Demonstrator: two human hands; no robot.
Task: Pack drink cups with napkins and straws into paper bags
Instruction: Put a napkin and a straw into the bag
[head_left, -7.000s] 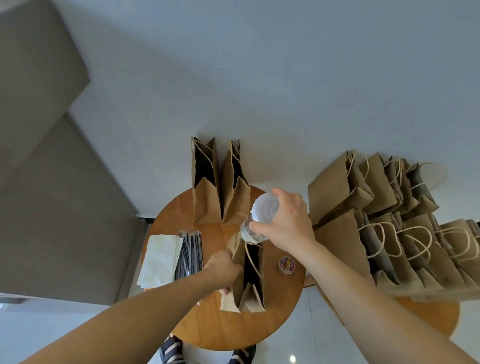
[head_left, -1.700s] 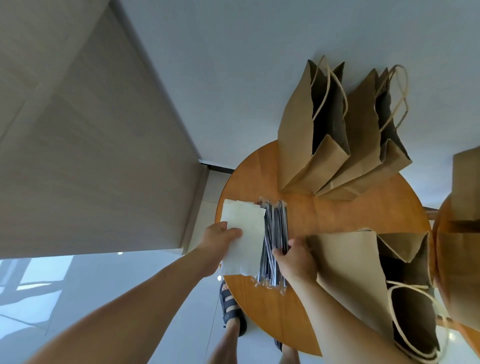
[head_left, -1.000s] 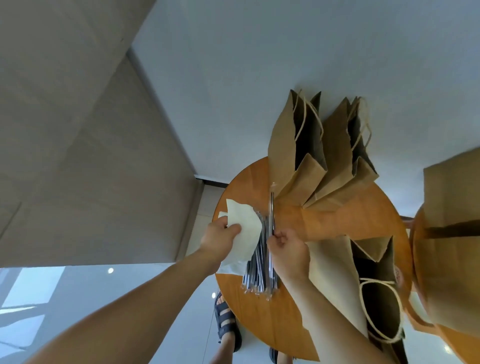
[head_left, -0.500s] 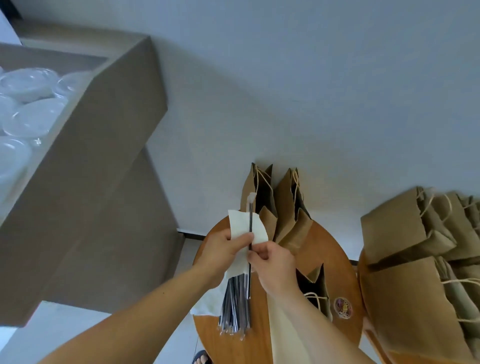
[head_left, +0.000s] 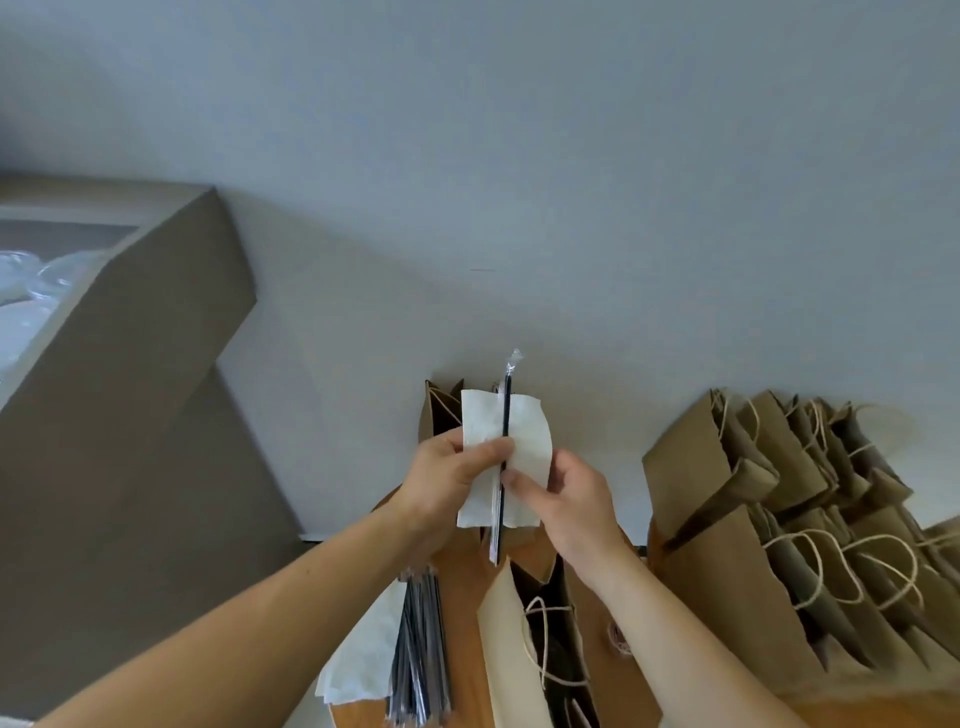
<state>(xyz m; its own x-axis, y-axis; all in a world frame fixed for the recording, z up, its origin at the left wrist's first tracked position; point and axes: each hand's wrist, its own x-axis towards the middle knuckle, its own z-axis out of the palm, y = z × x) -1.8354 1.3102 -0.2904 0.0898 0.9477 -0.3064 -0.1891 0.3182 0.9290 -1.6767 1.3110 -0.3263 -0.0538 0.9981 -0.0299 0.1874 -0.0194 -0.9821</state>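
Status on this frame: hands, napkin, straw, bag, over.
Left hand pinches napkin. Right hand pinches wrapped straw against it. Open bag stands below, mouth unblocked.
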